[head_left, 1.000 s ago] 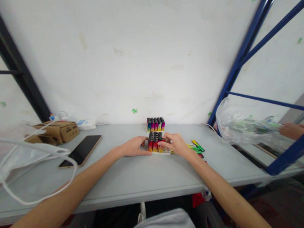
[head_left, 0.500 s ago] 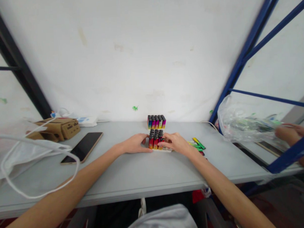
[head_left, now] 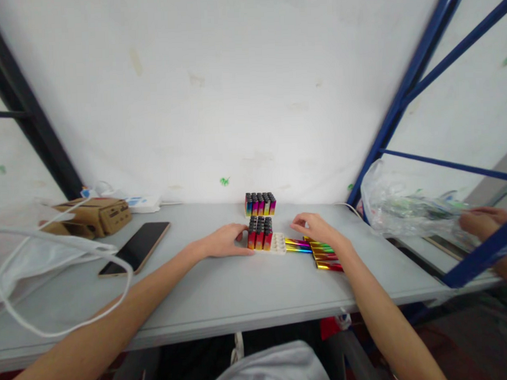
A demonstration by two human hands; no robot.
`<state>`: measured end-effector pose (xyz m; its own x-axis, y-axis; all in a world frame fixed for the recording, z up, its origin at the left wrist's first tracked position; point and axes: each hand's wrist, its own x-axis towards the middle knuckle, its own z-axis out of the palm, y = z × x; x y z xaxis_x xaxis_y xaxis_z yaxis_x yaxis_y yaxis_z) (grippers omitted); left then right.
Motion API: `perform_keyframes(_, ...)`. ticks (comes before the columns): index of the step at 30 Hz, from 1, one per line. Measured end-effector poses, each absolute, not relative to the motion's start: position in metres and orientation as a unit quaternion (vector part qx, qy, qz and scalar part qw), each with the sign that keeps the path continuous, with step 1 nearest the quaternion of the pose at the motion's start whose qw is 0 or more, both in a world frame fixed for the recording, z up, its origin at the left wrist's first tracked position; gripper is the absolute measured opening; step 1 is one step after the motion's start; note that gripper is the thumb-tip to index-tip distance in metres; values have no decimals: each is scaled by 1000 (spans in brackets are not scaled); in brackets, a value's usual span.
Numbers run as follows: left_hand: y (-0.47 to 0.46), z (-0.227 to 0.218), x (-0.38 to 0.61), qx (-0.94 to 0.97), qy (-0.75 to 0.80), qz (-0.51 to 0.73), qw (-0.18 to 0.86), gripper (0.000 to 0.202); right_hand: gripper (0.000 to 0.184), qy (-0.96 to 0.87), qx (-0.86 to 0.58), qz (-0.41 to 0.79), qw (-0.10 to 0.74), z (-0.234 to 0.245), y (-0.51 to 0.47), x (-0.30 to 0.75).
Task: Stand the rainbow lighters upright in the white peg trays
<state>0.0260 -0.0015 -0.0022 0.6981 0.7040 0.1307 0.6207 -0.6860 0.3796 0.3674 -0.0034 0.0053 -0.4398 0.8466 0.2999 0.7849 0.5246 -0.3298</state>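
A white tray (head_left: 279,245) in the middle of the grey table (head_left: 224,291) holds several upright rainbow-coloured lighters (head_left: 259,234) on its left part; its right part shows bare holes. My left hand (head_left: 224,241) rests against the tray's left side, fingers curled on the lighters there. My right hand (head_left: 317,226) hovers just right of the tray, above a loose pile of lighters (head_left: 317,248) lying flat, fingers loosely bent with nothing visible in them. A second full block of lighters (head_left: 259,204) stands behind, near the wall.
A phone (head_left: 136,249) lies at the left, with a cardboard box (head_left: 97,214), a white bag and a cable loop (head_left: 52,258) beyond. At the right a blue frame (head_left: 400,96) and a clear plastic bag (head_left: 404,207); another person's hand (head_left: 481,218) touches it.
My right hand has come off the tray's lighters and moved right over the loose pile, uncovering the tray's bare holes. My left hand has stayed put.
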Motion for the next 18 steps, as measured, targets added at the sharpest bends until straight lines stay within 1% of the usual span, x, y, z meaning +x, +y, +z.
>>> perform_keyframes(3,-2,-3,25,904,371,142,157,65,34,-852,-474,147,168,7,-6,374)
perform_keyframes(5,-2,-3,25,903,372,143,160,67,33,-843,-487,175,147,10,-10,377)
perform_keyframes(10,-1,-2,26,908,365,135,155,65,24,-847,-492,165,117,12,-12,378)
perform_keyframes(14,0,-2,26,910,363,129,154,64,26,-845,-492,150,146,4,-8,375)
perform_keyframes(18,0,-4,25,908,368,133,148,66,28,-822,-501,127,239,2,-5,373)
